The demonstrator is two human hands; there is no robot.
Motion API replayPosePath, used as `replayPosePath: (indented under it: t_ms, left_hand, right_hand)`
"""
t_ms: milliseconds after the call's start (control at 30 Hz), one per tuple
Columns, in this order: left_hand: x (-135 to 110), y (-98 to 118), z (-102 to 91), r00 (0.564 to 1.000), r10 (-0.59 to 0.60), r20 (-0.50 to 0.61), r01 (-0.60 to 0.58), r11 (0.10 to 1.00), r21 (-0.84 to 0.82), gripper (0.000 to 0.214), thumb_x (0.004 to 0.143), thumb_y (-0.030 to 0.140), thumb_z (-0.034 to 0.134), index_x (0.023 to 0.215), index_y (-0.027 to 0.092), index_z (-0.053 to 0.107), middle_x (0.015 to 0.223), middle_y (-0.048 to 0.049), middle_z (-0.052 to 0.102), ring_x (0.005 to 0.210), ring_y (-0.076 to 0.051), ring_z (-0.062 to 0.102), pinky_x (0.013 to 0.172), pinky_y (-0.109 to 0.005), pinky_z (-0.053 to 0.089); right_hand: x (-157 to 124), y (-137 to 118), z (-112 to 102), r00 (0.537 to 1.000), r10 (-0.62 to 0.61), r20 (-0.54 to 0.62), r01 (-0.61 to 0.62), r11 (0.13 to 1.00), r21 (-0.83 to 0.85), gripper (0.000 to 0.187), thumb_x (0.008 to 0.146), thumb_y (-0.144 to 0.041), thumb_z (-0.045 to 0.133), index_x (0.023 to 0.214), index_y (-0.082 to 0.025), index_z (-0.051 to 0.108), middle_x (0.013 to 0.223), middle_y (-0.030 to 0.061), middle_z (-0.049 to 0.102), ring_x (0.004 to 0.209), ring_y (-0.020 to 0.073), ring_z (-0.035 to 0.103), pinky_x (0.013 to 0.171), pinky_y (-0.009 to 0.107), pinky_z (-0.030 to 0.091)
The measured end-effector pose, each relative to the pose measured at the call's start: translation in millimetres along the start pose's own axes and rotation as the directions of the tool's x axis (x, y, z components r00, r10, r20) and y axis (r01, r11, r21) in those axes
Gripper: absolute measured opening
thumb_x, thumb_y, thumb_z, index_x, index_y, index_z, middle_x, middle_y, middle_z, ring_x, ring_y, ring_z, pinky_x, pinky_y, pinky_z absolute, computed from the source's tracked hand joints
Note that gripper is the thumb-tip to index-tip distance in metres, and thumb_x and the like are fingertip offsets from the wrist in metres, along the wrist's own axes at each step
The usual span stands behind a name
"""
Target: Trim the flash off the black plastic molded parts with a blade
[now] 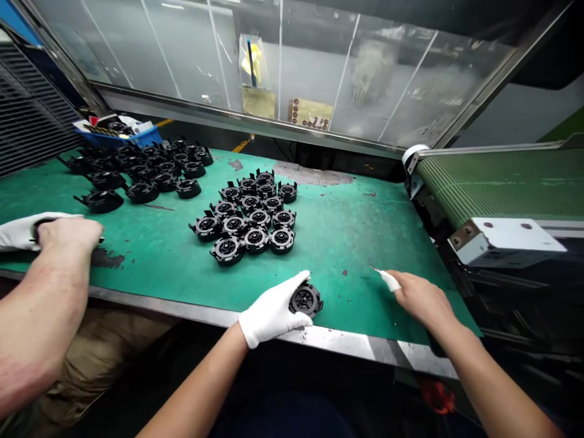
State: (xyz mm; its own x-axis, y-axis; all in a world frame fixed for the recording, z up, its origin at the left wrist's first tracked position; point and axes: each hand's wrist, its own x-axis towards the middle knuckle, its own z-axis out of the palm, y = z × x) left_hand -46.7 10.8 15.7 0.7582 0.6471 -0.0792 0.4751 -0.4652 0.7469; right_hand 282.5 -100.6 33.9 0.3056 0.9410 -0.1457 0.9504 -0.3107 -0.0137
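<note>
In a white glove, my left hand grips a round black plastic part by its left side, near the table's front edge. Its ribbed, spoked face is turned up toward me. Out to the right, my bare right hand is closed around a small knife; white wrapping covers its handle and the thin metal tip points left. The knife is apart from the black part. Beyond my left hand stands a group of similar black round parts with upright clips.
A co-worker's hands hold a dark part at the left. More black parts and a blue basket stand behind. A green conveyor belt with a white metal bracket borders the right side. A clear panel rises at the back.
</note>
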Motion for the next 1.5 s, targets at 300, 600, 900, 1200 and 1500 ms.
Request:
replayPosePath:
  t_ms: [300,600,900,1200,1500]
  left_hand:
    - [-28.9,-33.0,-64.9,0.953,-0.094,-0.289,0.103,0.995,0.015,0.052,0.093,0.049,0.057,0.141,0.029,0.052,0.150,-0.0004,0.051,0.141,-0.024,0.046,0.122,-0.043,0.034]
    - [-35.7,-22.5,4.2,0.951,-0.154,-0.270,0.149,0.988,-0.038,0.107,0.069,0.043,0.085,0.155,0.023,0.026,0.159,-0.0111,0.036,0.147,-0.029,0.036,0.124,-0.047,0.032]
    - [-23.5,-10.5,59.4,0.912,0.001,-0.409,0.015,0.999,0.036,0.104,0.068,0.066,0.079,0.149,0.020,0.032,0.147,-0.0179,0.048,0.137,-0.035,0.048,0.116,-0.054,0.041]
    - [-26.7,10.6,51.0,0.941,-0.007,-0.338,0.016,1.000,0.025,0.112,0.069,0.063,0.079,0.153,0.022,0.019,0.152,-0.0199,0.037,0.143,-0.038,0.039,0.116,-0.058,0.038]
    - [-23.2,-21.0,44.3,0.849,-0.157,-0.504,0.140,0.988,-0.071,0.057,0.064,0.060,0.081,0.095,0.023,0.051,0.140,-0.0130,0.051,0.124,-0.038,0.056,0.103,-0.057,0.049]
  right_hand:
    - [-39.5,-27.4,42.2,0.975,-0.216,-0.048,0.218,0.903,0.369,0.038,0.098,-0.031,0.040,0.125,-0.028,0.066,0.128,0.0015,0.070,0.114,0.0238,0.067,0.098,0.040,0.054]
    - [-50.8,-80.3,50.3,0.917,-0.394,-0.065,0.368,0.770,0.521,0.039,0.100,-0.027,0.039,0.135,-0.028,0.056,0.129,0.0044,0.067,0.115,0.0195,0.065,0.097,0.035,0.054]
    - [-68.5,-84.6,32.4,0.930,-0.361,-0.067,0.329,0.738,0.589,0.036,0.100,-0.021,0.039,0.129,-0.028,0.059,0.122,0.0035,0.068,0.109,0.0184,0.065,0.093,0.032,0.053]
    - [-84.6,-95.3,36.3,0.941,-0.335,0.049,0.266,0.821,0.505,0.045,0.095,-0.016,0.041,0.137,-0.022,0.056,0.109,0.0092,0.067,0.098,0.0251,0.065,0.085,0.040,0.053]
    - [-82.1,-121.4,27.0,0.967,-0.248,0.049,0.165,0.768,0.619,0.067,0.079,-0.007,0.049,0.143,-0.025,0.050,0.123,0.0071,0.065,0.111,0.0217,0.063,0.101,0.032,0.049]
